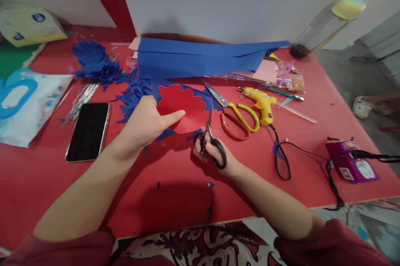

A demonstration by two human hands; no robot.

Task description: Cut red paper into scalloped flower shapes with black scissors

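My left hand [153, 118] grips a red paper piece [183, 103] at its left side, thumb lying on top and the other fingers hidden beneath. The paper's upper edge is cut in a wavy outline. In my right hand [215, 149] is a pair of small black-handled scissors [220, 153], fingers through the loops and blades pointing up beside the paper's right edge. The blades look slightly parted; whether they touch the paper I cannot tell. Just beyond lie larger scissors [234, 118] with one yellow and one red handle. Blue paper scraps [134, 91] spread behind my left hand.
A yellow glue gun [261, 101] lies right of the large scissors, its cord running toward a purple power box [353, 162]. Folded blue paper [200, 58] lines the back. At left are a phone [88, 132], a wipes pack [31, 99], a blue paper flower [96, 62] and wires [83, 97].
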